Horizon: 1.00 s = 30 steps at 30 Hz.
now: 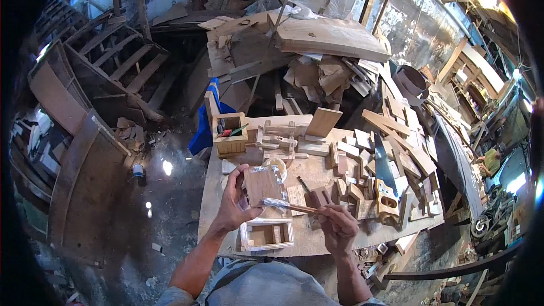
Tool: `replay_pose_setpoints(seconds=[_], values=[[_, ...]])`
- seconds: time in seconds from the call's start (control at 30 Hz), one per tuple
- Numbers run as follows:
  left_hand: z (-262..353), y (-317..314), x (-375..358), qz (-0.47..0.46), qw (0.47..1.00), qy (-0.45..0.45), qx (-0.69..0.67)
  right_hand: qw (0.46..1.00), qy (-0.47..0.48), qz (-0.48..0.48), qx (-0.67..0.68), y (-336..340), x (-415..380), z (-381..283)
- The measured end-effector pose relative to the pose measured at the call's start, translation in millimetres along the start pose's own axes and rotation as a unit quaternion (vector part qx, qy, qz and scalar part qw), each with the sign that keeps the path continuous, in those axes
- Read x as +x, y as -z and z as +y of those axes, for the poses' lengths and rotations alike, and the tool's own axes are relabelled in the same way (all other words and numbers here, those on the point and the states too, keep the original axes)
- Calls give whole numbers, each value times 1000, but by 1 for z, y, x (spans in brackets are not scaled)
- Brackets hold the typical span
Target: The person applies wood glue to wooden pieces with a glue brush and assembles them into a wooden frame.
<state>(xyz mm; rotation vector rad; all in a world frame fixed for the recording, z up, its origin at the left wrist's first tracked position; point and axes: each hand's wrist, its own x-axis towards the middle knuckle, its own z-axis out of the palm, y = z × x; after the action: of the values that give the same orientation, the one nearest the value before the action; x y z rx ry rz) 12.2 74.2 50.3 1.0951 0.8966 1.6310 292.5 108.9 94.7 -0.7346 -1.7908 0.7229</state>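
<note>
My left hand [232, 201] grips a square wooden piece [262, 185] by its left side, above the workbench. White glue-like paste lies along the piece's top and right edges. In my right hand [339, 228] is the wooden handle of a brush [299, 208], its white-coated end touching the piece's lower right part. Just behind the piece is a round pale container [277, 167], partly hidden. A small open wooden box frame [266, 246] with a divider lies on the bench below my left hand.
The workbench [221, 177] holds a handsaw [385, 175] and many wood offcuts [411, 164] on the right. A wooden box with tools [230, 143] stands at the back left, near clamp-like wooden parts [279, 139]. A person [492, 160] is at the far right.
</note>
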Motion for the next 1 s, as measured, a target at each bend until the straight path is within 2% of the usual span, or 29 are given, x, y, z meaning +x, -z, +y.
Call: replay_pose_setpoints(seconds=[0.07, 0.17, 0.23, 0.33, 0.43, 0.53, 0.63, 0.67, 0.77, 0.8, 0.9, 1.0], values=[[0, 1, -4, 3, 1000, -3, 10, 999, -17, 28, -5, 0, 0, -8], [1, 2, -2, 2, 1000, -9, 12, 998, 37, -23, -50, -6, 2, -6], [3, 2, -4, 12, 1000, 1, 1, 999, 45, 18, 0, 2, 3, 3], [7, 2, -7, 19, 999, -6, -28, 983, -37, 120, 136, 2, 4, 2], [5, 6, -6, 11, 999, -6, -36, 984, -59, 103, 132, 10, -1, 15], [6, 3, -6, 17, 999, -8, -41, 999, -27, -2, -39, 19, -2, 27], [4, 6, -6, 8, 999, -12, -29, 983, -65, 94, 142, 13, -2, 29], [4, 6, -7, 10, 999, -4, -38, 980, -67, 89, 167, 11, -1, 26], [6, 4, -5, 14, 998, 12, -52, 998, -54, 20, 1, 15, -4, 31], [6, 4, -4, 23, 998, 12, -49, 989, -42, 60, 126, 12, -6, 37], [-1, 11, -8, 32, 997, 13, -64, 999, -30, 3, 32, 17, -1, 35], [4, 15, -9, 56, 994, 19, -87, 982, -93, 52, 156, 7, 3, 24]])
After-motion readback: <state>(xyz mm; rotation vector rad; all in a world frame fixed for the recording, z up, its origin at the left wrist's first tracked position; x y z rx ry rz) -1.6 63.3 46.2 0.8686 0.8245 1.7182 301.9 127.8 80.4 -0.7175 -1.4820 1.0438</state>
